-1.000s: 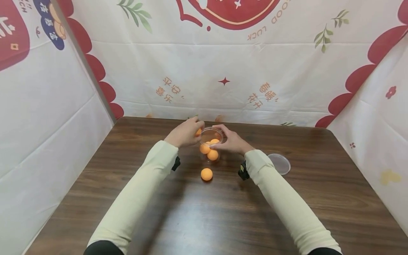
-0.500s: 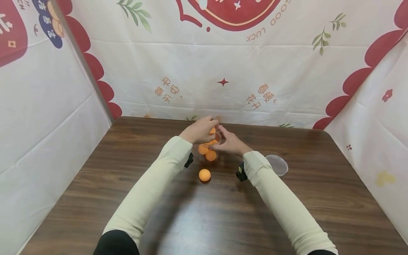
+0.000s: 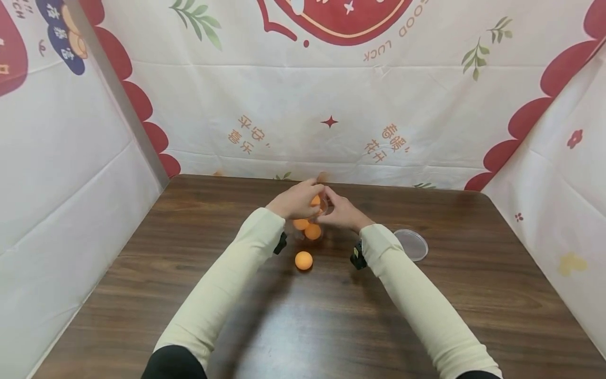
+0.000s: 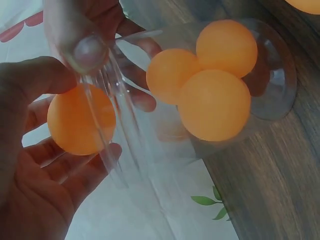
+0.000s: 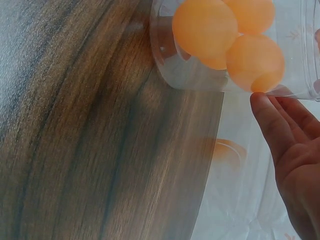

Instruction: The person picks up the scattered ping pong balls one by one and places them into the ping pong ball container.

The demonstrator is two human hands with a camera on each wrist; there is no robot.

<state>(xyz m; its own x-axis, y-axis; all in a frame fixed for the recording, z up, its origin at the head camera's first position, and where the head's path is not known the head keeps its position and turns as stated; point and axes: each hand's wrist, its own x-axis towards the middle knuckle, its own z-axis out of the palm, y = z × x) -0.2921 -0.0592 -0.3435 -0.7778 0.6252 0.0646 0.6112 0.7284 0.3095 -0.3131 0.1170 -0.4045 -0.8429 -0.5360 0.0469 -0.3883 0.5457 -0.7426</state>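
An orange ping-pong ball (image 4: 75,122) sits between the thumb and fingers of my left hand (image 3: 297,200), at the mouth of a clear plastic jar (image 4: 280,82). My right hand (image 3: 344,213) holds the jar near its rim, thumb on the near side and fingers round the wall, as the left wrist view shows. Inside the jar several orange balls (image 4: 215,105) rest together towards its base. In the head view my left hand covers much of the jar's mouth. Another orange ball (image 3: 303,260) lies on the table in front of the jar.
A clear round lid (image 3: 411,245) lies on the dark wooden table (image 3: 473,295), to the right, by my right sleeve. Printed white cloth (image 3: 293,95) hangs behind the table's far edge and along both sides.
My left hand has moved right with its ball, from beside the jar to over its mouth, then slightly lower. My right hand stays on the jar. The loose ball and lid stay put.
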